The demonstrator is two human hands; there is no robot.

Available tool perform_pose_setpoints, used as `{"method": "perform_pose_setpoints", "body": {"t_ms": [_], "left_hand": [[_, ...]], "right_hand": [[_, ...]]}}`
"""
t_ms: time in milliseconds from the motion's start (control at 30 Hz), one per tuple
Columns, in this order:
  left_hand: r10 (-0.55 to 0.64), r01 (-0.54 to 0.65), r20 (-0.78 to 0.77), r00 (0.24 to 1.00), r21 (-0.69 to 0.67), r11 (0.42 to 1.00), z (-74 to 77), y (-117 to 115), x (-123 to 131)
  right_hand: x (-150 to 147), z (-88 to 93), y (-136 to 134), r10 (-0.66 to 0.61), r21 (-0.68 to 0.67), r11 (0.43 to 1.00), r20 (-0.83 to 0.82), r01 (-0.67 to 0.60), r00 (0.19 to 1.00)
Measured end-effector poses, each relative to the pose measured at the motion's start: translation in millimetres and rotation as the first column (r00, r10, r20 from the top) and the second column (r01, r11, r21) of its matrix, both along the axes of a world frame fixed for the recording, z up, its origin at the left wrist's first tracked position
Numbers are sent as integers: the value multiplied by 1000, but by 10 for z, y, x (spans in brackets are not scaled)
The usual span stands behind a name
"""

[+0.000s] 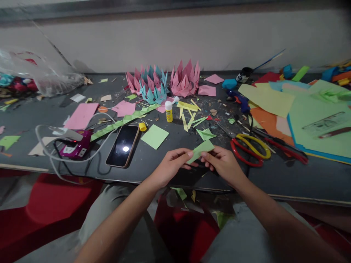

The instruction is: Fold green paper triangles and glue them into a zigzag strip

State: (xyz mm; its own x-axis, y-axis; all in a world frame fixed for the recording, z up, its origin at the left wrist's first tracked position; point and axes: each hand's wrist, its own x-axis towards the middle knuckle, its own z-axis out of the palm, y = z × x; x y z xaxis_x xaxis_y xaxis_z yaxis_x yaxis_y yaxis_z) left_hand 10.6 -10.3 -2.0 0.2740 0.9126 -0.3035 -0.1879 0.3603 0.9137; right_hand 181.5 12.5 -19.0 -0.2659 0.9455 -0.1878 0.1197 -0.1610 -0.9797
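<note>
Between my two hands, above the front of the dark table, is a folded piece of light green paper [202, 149]. My left hand [179, 160] pinches its left end, thumb on top. At its right end, my right hand [216, 159] grips it between thumb and fingers. Just beyond lies a small folded green paper piece [206, 134]. A flat green paper square [155, 137] rests to the left of my hands. Behind that stands a yellow glue stick [169, 112] with a white end, and a yellow cap [142, 126] lies nearby.
Scissors with red and yellow handles [251, 149] lie right of my hands. A phone [123, 146] and a purple power adapter [78, 144] with cables sit left. Pink and blue folded-paper crowns [185, 82] stand at the back. Colored sheets [318, 120] are stacked right, near a glue gun [241, 100].
</note>
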Motion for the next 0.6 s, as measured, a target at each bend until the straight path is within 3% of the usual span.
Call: {"method": "perform_pose_setpoints", "body": {"t_ms": [200,400,600], "left_hand": [[17,-9,-96,995,89,996,-17,-11,-1],[5,13,-127,992,137,990,-22,-4,9],[123,-20,-359,925,278,960,-61,-12,-16]], "right_hand": [[-51,42,-35,-15,1,1000,-76,15,997],[-30,57,-29,11,-20,1000,0,-11,1000],[8,77,-28,196,-1,981,73,-196,978]]}}
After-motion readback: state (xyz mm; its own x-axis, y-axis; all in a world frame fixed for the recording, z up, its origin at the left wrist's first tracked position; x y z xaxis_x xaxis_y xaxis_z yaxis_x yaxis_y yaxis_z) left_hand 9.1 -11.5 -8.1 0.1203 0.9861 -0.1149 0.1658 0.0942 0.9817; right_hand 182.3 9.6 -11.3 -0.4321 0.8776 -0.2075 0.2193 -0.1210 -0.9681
